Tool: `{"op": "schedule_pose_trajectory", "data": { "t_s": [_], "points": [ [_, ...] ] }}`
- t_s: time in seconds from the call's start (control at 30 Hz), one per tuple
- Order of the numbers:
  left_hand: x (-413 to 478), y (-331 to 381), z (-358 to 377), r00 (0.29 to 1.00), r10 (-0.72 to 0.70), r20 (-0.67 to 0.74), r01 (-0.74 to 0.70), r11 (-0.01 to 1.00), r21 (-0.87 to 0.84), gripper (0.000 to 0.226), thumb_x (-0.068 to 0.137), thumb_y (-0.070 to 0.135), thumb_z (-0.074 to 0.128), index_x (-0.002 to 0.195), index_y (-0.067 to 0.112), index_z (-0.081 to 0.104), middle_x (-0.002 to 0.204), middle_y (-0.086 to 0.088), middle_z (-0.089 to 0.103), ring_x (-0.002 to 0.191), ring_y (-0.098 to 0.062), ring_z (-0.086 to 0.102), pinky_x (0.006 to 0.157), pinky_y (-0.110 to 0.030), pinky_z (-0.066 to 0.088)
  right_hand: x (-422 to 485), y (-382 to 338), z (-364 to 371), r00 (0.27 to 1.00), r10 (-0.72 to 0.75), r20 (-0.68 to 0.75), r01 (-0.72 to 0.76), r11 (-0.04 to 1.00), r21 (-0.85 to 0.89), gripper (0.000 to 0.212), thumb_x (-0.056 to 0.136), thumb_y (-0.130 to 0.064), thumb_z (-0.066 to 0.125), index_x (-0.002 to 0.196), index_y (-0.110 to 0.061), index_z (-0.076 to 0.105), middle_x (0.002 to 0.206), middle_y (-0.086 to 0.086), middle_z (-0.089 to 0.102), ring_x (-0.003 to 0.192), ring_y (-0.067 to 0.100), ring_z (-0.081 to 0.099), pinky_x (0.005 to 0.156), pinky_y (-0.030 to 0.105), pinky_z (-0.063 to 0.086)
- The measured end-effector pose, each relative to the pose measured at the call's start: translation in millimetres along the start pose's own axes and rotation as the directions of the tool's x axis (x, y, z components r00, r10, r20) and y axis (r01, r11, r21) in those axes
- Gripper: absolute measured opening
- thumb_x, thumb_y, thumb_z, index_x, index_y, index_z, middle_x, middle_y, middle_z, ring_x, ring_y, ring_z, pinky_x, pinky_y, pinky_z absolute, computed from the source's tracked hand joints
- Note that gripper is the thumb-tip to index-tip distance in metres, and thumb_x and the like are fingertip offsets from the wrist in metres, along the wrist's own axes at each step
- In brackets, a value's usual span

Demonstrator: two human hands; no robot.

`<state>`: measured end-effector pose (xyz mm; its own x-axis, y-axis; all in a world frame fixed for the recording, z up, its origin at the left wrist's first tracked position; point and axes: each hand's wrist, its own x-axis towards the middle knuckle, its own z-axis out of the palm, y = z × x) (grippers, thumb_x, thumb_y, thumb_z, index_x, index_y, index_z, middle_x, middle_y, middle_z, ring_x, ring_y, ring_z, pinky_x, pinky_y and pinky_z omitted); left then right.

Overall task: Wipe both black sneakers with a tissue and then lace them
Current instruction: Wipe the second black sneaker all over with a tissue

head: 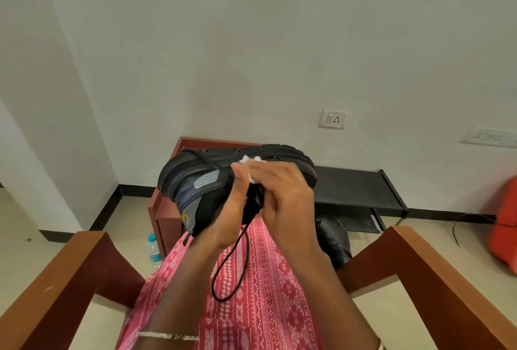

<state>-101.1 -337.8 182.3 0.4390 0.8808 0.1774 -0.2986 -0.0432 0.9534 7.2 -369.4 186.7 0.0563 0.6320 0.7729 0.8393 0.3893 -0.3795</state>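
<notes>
A black sneaker [195, 173] with a grey perforated patch is held up in front of me, lying on its side with the sole toward the wall. My left hand [226, 218] grips it from below, near the opening. My right hand [282, 187] presses a crumpled white tissue [250, 160] against the edge of the sole; only small bits of tissue show between the fingers. A black lace [226, 271] hangs in a loop from the sneaker over my lap. The second sneaker is not in view.
I sit in a chair with wooden armrests, left [70, 274] and right [436, 274]. A red-brown wooden cabinet [165, 209] stands behind the sneaker, a black rack [361, 190] to its right, a black bag [334, 237] under it. A water bottle [154, 249] stands on the floor.
</notes>
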Motion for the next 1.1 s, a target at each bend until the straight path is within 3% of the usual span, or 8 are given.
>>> {"op": "schedule_pose_trajectory", "data": {
  "t_s": [0.13, 0.37, 0.47, 0.63, 0.77, 0.83, 0.97, 1.1],
  "points": [
    [2, 1, 1, 1.000, -0.025, 0.004, 0.025, 1.000, -0.015, 0.122, 0.053, 0.100, 0.046, 0.143, 0.019, 0.051, 0.141, -0.003, 0.060, 0.130, -0.017, 0.057, 0.114, -0.046, 0.041, 2, 23, -1, 0.988, 0.146, -0.054, -0.152, 0.979, -0.135, 0.040, 0.082, 0.000, 0.059, 0.118, -0.009, 0.073, 0.119, 0.002, 0.071, 0.109, 0.022, 0.063, 0.104, 0.014, 0.041],
    [-3, 5, 2, 1.000, 0.009, -0.005, -0.009, 1.000, 0.005, 0.090, 0.054, 0.098, 0.044, 0.094, 0.022, 0.071, 0.089, 0.012, 0.076, 0.094, 0.000, 0.070, 0.085, -0.017, 0.054, -16, -31, -7, 0.998, 0.023, 0.051, -0.028, 0.994, 0.106, 0.041, 0.088, 0.006, 0.054, 0.119, -0.012, 0.073, 0.117, -0.003, 0.071, 0.116, 0.014, 0.060, 0.100, 0.026, 0.047],
    [-3, 5, 2, 1.000, -0.018, -0.011, 0.018, 1.000, -0.006, 0.113, 0.046, 0.101, 0.048, 0.118, 0.016, 0.064, 0.114, 0.004, 0.074, 0.117, -0.008, 0.065, 0.099, -0.020, 0.051, -17, -21, -6, 0.998, 0.041, 0.049, -0.044, 0.998, 0.048, 0.054, 0.084, 0.012, 0.059, 0.130, -0.016, 0.066, 0.126, -0.002, 0.068, 0.122, 0.017, 0.058, 0.105, 0.032, 0.047],
    [-2, 8, 5, 1.000, -0.005, 0.023, 0.007, 0.998, -0.068, 0.094, 0.053, 0.097, 0.045, 0.118, 0.033, 0.064, 0.117, 0.017, 0.072, 0.118, -0.003, 0.063, 0.092, -0.015, 0.051, -13, -1, 2, 0.969, 0.219, 0.113, -0.209, 0.974, -0.092, 0.066, 0.078, 0.015, 0.061, 0.139, -0.008, 0.056, 0.145, 0.008, 0.054, 0.137, 0.023, 0.048, 0.111, 0.049, 0.043],
    [-1, 10, -1, 0.999, -0.050, 0.020, 0.052, 0.992, -0.111, 0.093, 0.039, 0.101, 0.051, 0.087, 0.028, 0.082, 0.096, 0.003, 0.078, 0.098, -0.011, 0.073, 0.084, -0.022, 0.055, -28, -34, -9, 0.973, 0.171, 0.155, -0.186, 0.979, 0.085, 0.057, 0.087, 0.008, 0.052, 0.140, -0.011, 0.056, 0.144, 0.002, 0.054, 0.139, 0.006, 0.042, 0.115, 0.015, 0.031],
    [2, 9, -5, 0.997, -0.078, 0.005, 0.078, 0.989, -0.127, 0.096, 0.033, 0.102, 0.054, 0.079, 0.022, 0.081, 0.086, -0.003, 0.076, 0.088, -0.017, 0.073, 0.084, -0.031, 0.055, -37, -44, -11, 0.979, 0.117, 0.166, -0.140, 0.982, 0.130, 0.054, 0.087, 0.008, 0.051, 0.138, -0.011, 0.058, 0.144, 0.001, 0.055, 0.141, 0.007, 0.042, 0.117, 0.016, 0.028],
    [-1, 15, -1, 0.997, -0.074, 0.004, 0.074, 0.993, -0.096, 0.103, 0.053, 0.096, 0.041, 0.106, 0.015, 0.075, 0.105, -0.004, 0.077, 0.105, -0.014, 0.071, 0.098, -0.032, 0.054, -36, -23, 0, 0.975, 0.128, 0.184, -0.143, 0.987, 0.073, 0.066, 0.084, 0.010, 0.045, 0.147, -0.012, 0.048, 0.152, 0.000, 0.043, 0.144, 0.011, 0.037, 0.122, 0.034, 0.026],
    [-2, 17, 5, 1.000, -0.001, -0.030, -0.004, 0.986, -0.166, 0.078, 0.068, 0.072, 0.023, 0.107, 0.023, 0.069, 0.097, 0.011, 0.078, 0.096, -0.001, 0.072, 0.078, -0.014, 0.054, -24, -7, 5, 0.954, 0.235, 0.185, -0.252, 0.965, 0.072, 0.074, 0.088, 0.013, 0.051, 0.154, -0.016, 0.033, 0.159, -0.004, 0.028, 0.147, 0.018, 0.032, 0.117, 0.038, 0.037]
  ]
}}
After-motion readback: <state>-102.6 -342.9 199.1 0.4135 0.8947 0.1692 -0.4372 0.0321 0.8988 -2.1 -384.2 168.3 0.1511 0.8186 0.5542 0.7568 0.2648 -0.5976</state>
